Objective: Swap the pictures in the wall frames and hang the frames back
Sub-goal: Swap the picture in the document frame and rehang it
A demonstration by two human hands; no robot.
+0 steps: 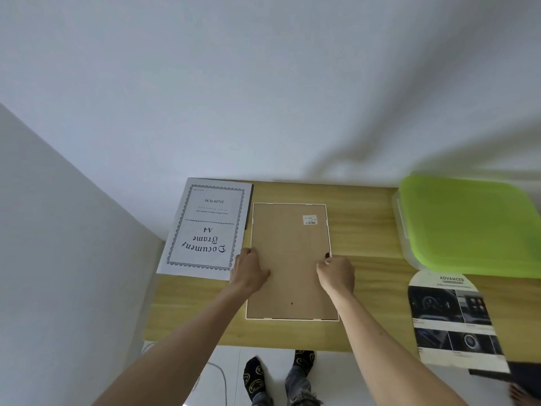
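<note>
A person is standing at a wooden table [371,241] pushed against a white wall, and a white frame [289,259] is lying face down in the middle of it, its brown backing board turned upward. It is lying that way, I would say, so that the small tabs along its edges can be reached and the board lifted out or locked in.

The left hand [248,271] is resting on the frame's left edge with its fingers curled over the rim, seemingly steadying the frame. The right hand [336,273] is sitting at the right edge with its fingertips drawn together at a small dark tab, looking as though it is pinching or pushing it; I cannot tell from here whether the tab is being opened or closed.

Just left of the frame, a printed sheet [205,230] reading "Document Frame A4" is lying flat on top of something dark, probably a second frame, though only a thin strip of it is showing. A brochure [450,317] with car photographs is lying near the right side of the table, its near end hanging past the edge, likely waiting as the replacement picture. Behind it a plastic box with a green lid [468,224] is standing against the wall, well apart from the work.

Nothing is hanging on the wall, so the swap is looking unfinished
</note>
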